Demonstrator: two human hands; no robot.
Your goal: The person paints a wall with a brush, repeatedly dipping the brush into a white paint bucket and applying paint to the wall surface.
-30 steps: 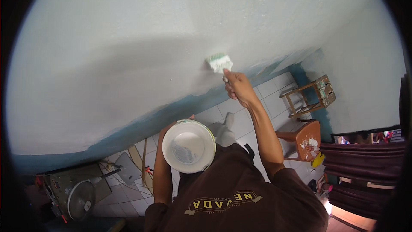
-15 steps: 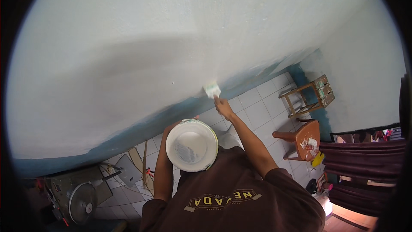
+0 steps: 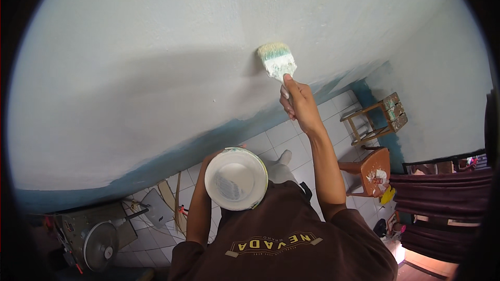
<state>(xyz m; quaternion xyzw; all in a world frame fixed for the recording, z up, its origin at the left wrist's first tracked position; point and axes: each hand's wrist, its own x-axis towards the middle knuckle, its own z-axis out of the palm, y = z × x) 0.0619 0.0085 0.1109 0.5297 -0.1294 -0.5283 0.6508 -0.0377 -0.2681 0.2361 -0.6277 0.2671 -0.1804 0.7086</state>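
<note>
A wide paintbrush (image 3: pixel 279 65) with pale bristles and a white-smeared ferrule is gripped by its handle in my right hand (image 3: pixel 300 101). Its bristles are at the pale wall (image 3: pixel 172 15), above the blue band (image 3: pixel 208 140) along the wall's foot; whether they press on it is hard to tell. Close to my chest, my left hand (image 3: pixel 209 159) holds a round white paint bucket (image 3: pixel 259 169) from its far side, with most of the fingers hidden behind it. White paint lies inside, with a greyish patch at the bottom.
At the right stand a paint-spotted wooden stool (image 3: pixel 393 112) and a brown plastic chair (image 3: pixel 372 171) with items on its seat. A dark red curtain (image 3: pixel 442 192) hangs beyond. A fan (image 3: pixel 100 246) is at lower left, on white floor tiles (image 3: pixel 284 132).
My right hand has moved the paintbrush up the wall and slightly right, away from the blue band. The bucket in my left hand has barely shifted.
</note>
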